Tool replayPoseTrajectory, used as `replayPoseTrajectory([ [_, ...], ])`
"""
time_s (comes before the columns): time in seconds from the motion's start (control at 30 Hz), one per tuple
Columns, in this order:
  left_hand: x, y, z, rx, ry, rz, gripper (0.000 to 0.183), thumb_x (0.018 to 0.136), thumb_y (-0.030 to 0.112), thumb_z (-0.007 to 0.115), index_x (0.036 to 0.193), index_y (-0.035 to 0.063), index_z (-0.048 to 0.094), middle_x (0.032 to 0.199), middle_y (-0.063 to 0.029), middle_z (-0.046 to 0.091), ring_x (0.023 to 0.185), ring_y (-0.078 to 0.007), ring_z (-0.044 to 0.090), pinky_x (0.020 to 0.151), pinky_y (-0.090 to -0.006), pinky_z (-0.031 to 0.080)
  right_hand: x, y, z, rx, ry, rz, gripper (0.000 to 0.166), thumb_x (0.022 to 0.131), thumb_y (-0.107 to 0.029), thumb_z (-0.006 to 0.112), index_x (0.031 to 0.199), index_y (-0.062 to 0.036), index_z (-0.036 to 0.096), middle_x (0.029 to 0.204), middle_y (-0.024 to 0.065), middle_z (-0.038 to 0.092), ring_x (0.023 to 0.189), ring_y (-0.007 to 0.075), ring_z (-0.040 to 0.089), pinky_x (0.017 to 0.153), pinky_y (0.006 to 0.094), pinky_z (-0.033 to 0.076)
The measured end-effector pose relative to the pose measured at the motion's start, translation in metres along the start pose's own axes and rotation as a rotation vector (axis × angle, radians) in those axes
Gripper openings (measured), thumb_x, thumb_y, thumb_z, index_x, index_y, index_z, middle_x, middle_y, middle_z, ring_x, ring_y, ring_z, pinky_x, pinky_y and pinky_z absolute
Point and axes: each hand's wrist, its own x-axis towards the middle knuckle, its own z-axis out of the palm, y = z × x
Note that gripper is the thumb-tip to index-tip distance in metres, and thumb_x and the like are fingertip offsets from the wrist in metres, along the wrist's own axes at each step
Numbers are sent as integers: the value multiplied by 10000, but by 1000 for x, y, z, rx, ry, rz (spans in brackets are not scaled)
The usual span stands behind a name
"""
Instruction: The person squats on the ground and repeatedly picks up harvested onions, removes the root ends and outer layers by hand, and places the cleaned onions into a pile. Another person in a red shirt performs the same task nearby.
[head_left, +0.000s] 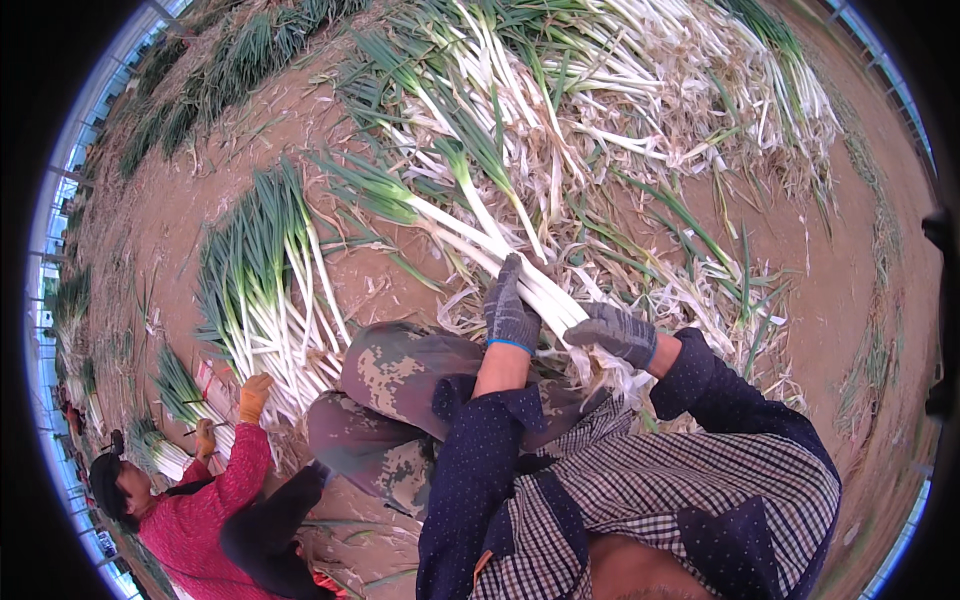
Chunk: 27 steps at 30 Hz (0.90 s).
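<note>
Several long green onions (480, 238) lie slantwise across my hands, green tops to the upper left and white stalks to the lower right. My left hand (513, 306), in a grey knit glove with a blue cuff, is wrapped around the white stalks at mid-length. Nearer the root ends, my right hand (616, 331) grips the same stalks in a matching glove. Pale loose skins (626, 375) hang below the right hand. My legs in camouflage trousers (405, 375) are bent to the left of the bunch.
A large pile of unpeeled green onions (660, 82) covers the ground ahead. To the left lies a heap of clean-stalked onions (262, 277). A co-worker in a red top (202, 532) and orange gloves sits at lower left, by onion bundles (161, 450). Shed skins (697, 300) litter the soil.
</note>
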Motion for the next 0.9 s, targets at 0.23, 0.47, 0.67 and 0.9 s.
replayPoseTrajectory([
  [0.23,21,4,-8,178,39,16,253,867,259,607,979,34,579,781,-127,631,686,-282,625,674,-409,557,8,8,-4,230,-123,-154,422,900,-312,604,1191,-6,595,1127,95,628,1025,166,576,888,328,469],
  [0.47,45,44,16,210,26,120,305,864,333,525,928,36,550,838,-122,595,790,-288,592,757,-428,505,-1,13,16,293,-76,-501,494,857,-166,644,1306,-40,483,1267,138,538,1122,218,555,941,359,463],
  [0.67,59,55,-27,277,132,123,249,848,296,556,945,67,548,821,-109,583,762,-282,589,716,-411,508,-36,-7,34,-603,127,-555,457,758,-117,673,1208,-115,594,1161,177,569,968,352,598,799,414,500],
  [0.9,90,73,-51,182,211,198,234,848,293,591,904,67,572,781,-119,598,705,-291,592,685,-411,508,-118,-34,12,-395,-100,-929,417,830,-221,718,1193,-47,608,951,140,677,864,283,665,763,378,502],
])
